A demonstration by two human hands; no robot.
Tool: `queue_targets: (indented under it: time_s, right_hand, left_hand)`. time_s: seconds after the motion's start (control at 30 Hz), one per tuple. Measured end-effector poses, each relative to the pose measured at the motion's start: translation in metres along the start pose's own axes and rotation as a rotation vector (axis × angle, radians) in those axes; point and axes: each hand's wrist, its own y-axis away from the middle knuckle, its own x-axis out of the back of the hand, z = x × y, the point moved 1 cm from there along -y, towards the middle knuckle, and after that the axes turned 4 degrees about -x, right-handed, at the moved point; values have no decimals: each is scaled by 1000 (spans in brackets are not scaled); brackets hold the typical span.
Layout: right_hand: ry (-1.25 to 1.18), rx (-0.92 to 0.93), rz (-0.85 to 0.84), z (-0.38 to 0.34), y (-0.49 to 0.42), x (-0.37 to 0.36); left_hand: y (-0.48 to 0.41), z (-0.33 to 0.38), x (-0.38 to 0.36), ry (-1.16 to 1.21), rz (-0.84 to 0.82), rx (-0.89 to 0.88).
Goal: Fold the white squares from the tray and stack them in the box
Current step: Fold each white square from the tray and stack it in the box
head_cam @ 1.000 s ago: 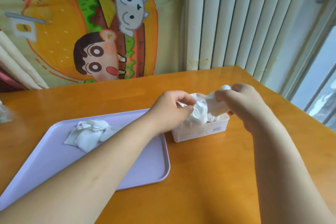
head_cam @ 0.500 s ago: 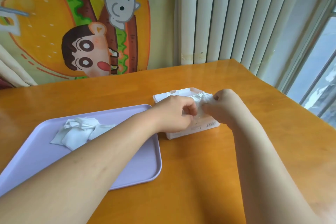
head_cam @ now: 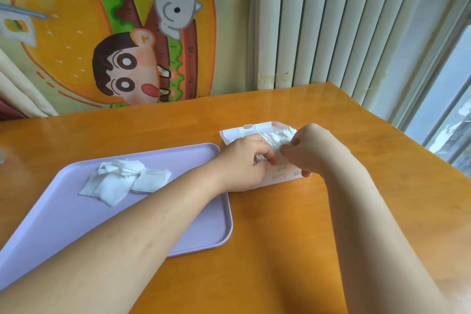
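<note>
Both hands had dropped in the last second: the left hand (head_cam: 244, 158) and right hand (head_cam: 313, 150), which had been holding a white square (head_cam: 274, 143) up above the box (head_cam: 254, 128), were now down in it. The left fingers (head_cam: 265, 154) were curled and pinching the square from one side. The right fingers (head_cam: 286, 151) were bent and pinching it from the other, close against the left ones. The square sat crumpled between them at the box mouth, so this one was probably being tucked in rather than folded further. The pile (head_cam: 125, 181) of squares on the tray (head_cam: 178, 158) lay as it had, so several were left to do.

Most of the box interior was hidden behind the hands, so how many lay stacked inside, or how neatly, could not be told. Overlap made the pile's count uncertain. The bench (head_cam: 280, 237) ran off the frame's lower edge.
</note>
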Motion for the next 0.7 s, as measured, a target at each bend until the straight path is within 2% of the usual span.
queue_targets:
  time_s: [0.33,0.47,0.6,0.7]
  right_hand:
    - [160,54,26,-12,-3,-16]
    - [127,31,14,-13,0,-14]
    - [97,37,220,-23,12,-3]
    - [-81,218,332,-39,27,-6]
  left_hand:
    - [2,-6,-3,62,61,-49]
    - [5,-4,-4,67,89,-55]
    - [22,-1,4,116,204,-48]
    - [47,-11,20,113,371,-40]
